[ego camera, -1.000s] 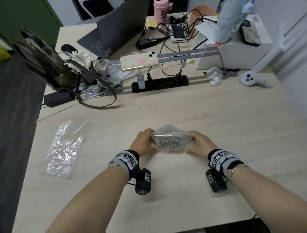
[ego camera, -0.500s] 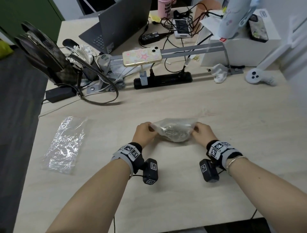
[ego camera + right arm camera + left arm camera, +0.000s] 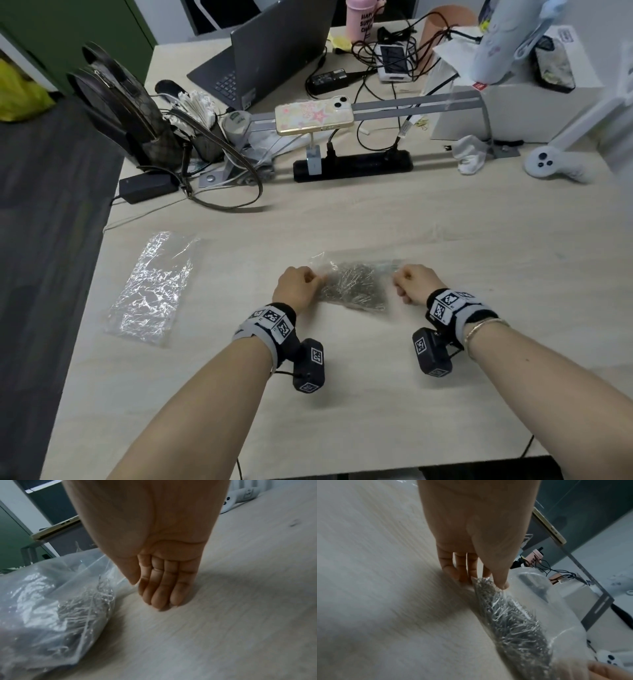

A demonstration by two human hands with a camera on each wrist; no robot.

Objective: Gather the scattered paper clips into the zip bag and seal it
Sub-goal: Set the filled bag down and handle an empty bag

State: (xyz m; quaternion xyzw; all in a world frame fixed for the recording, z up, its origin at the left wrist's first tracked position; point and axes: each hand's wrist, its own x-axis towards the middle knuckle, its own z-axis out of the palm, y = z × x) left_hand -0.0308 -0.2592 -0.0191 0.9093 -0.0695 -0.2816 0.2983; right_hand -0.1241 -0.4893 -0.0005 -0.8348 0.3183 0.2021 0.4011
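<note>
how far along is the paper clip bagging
Done: the paper clips sit in the zip bag, and none show loose on the table. In hand: left hand and right hand pinch the bag's side edges. Left: whether it is sealed cannot be told.

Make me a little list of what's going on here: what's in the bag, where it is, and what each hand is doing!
bag: clear zip bag, lying on the table between the hands
inside: paper clips in a pile
left hand: pinches the bag's left edge, thumb on top
right hand: fingers curled at the bag's right edge; a grip on it cannot be told
seal: too blurred to tell
also there: an empty plastic sleeve further left
</note>
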